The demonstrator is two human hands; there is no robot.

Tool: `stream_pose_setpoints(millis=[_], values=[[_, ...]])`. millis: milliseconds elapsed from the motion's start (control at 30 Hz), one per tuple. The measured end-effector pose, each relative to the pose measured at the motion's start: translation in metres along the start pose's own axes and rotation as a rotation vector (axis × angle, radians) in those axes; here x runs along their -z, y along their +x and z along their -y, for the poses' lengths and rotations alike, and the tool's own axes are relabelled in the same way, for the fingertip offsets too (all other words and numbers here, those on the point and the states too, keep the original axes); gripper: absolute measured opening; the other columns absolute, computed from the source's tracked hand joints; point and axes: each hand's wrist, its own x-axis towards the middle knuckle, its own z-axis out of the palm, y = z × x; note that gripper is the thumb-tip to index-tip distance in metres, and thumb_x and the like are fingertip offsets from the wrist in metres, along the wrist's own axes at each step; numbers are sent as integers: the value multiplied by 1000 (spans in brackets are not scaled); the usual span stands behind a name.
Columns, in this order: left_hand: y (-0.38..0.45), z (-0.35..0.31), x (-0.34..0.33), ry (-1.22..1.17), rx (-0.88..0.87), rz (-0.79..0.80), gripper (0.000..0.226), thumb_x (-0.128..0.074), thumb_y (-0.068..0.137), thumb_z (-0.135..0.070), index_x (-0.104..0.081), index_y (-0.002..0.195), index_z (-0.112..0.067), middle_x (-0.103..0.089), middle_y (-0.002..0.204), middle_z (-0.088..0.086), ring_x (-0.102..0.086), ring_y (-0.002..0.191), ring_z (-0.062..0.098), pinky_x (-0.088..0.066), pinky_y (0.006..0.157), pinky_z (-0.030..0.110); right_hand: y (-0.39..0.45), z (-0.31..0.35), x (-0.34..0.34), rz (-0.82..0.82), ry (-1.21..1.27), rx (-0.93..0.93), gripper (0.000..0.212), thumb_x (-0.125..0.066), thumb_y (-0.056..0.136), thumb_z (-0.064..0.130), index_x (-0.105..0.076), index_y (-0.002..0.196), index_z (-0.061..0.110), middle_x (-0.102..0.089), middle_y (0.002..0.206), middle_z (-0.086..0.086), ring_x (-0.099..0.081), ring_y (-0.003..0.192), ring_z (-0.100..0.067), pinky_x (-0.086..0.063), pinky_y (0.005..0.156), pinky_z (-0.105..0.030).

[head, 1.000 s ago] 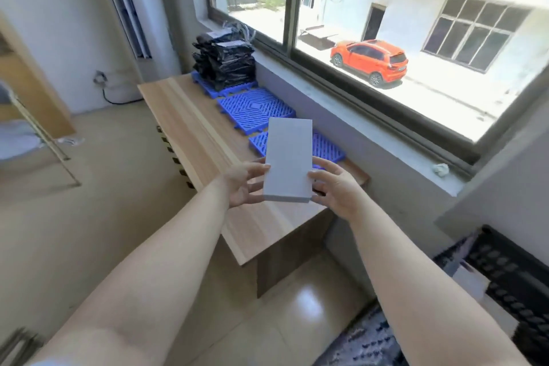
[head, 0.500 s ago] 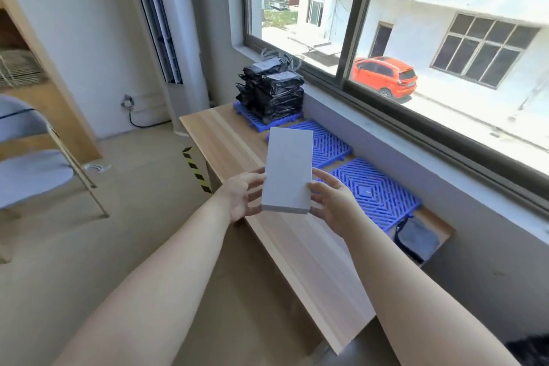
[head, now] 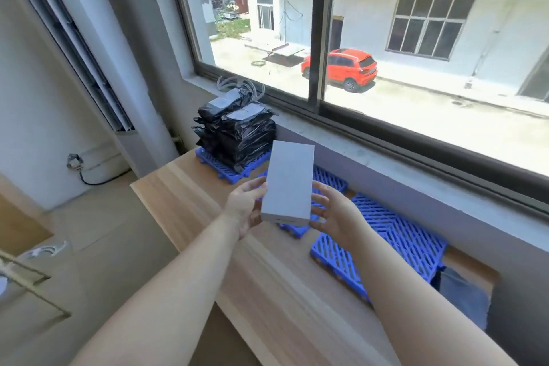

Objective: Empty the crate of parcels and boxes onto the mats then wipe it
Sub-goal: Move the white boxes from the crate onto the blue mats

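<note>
Parcels: a stack of black parcels (head: 237,131) sits on the far blue mat (head: 218,168).
Box: a white box (head: 288,183) is held above the counter (head: 267,282), over the middle mat (head: 329,181).
Fingers: left hand (head: 245,208) and right hand (head: 337,217) hold the box by its sides.
Near mat: the near mat (head: 395,246) carries nothing.
Crate: not in view.
Remaining, judged: set the box down; any further items and the wiping remain.

Parcel room, stacked black parcels (head: 237,131), mats (head: 386,235)
</note>
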Motion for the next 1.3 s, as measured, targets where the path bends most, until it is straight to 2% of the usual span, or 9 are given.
stream_pose_setpoints(millis=[167,267,367,600,733,833,1033,1167,1300], values=[[92,-21,-12,26,-22,70,25,-60,98,-15,-65,121,-21,-71,100,2,-64,77,12,-47,47,22,71,26,3,-39,107,-43,67,-22,98,67,-66,125,25,-67,127,-5,-61,115,-32,-47,98,-55],[146,-25,-7,73,72,113,28,-61,98,-19,-62,125,-23,-72,93,-4,-65,66,9,-48,52,25,106,26,1,-74,126,-77,81,-13,92,76,-64,126,25,-67,126,-8,-63,110,-32,-49,86,-49],[203,-30,3,155,135,200,35,-61,98,-21,-51,131,-27,-70,97,-9,-62,70,14,-46,59,29,143,22,-5,-109,169,-96,86,-11,89,79,-63,127,22,-67,124,-11,-63,112,-34,-49,93,-54],[339,-39,35,382,325,453,32,-62,98,-24,-60,129,-31,-67,115,1,-62,93,22,-53,72,38,226,-5,-47,-324,260,-128,86,-15,89,78,-58,133,18,-56,136,-9,-62,114,-37,-54,82,-51],[390,-29,47,499,353,523,28,-56,101,-21,-57,127,-32,-65,125,3,-64,104,25,-55,70,40,267,-34,-68,-460,397,-152,84,-16,89,77,-59,125,14,-53,137,-10,-62,110,-37,-48,93,-63],[422,-6,54,578,248,528,37,-53,102,-19,-51,139,-22,-59,136,6,-58,119,28,-52,83,39,294,-59,-79,-566,500,-148,86,-16,90,76,-60,123,10,-56,131,-10,-62,109,-37,-49,89,-64],[449,22,50,685,136,580,40,-52,103,-21,-49,143,-18,-56,131,2,-56,102,13,-45,64,17,334,-85,-89,-767,473,-114,78,-20,93,72,-64,116,12,-63,124,-7,-61,113,-30,-51,92,-56],[462,25,41,751,34,581,42,-52,103,-26,-50,143,-18,-56,138,1,-54,123,19,-43,81,25,348,-85,-83,-797,403,-85,67,-18,97,66,-64,109,19,-60,134,-8,-58,120,-29,-50,96,-49],[476,30,40,840,-45,544,39,-54,102,-28,-54,140,-18,-59,134,1,-54,121,19,-46,92,32,357,-91,-75,-801,426,-51,68,-17,98,65,-63,116,17,-55,141,-11,-53,130,-28,-41,110,-51]])
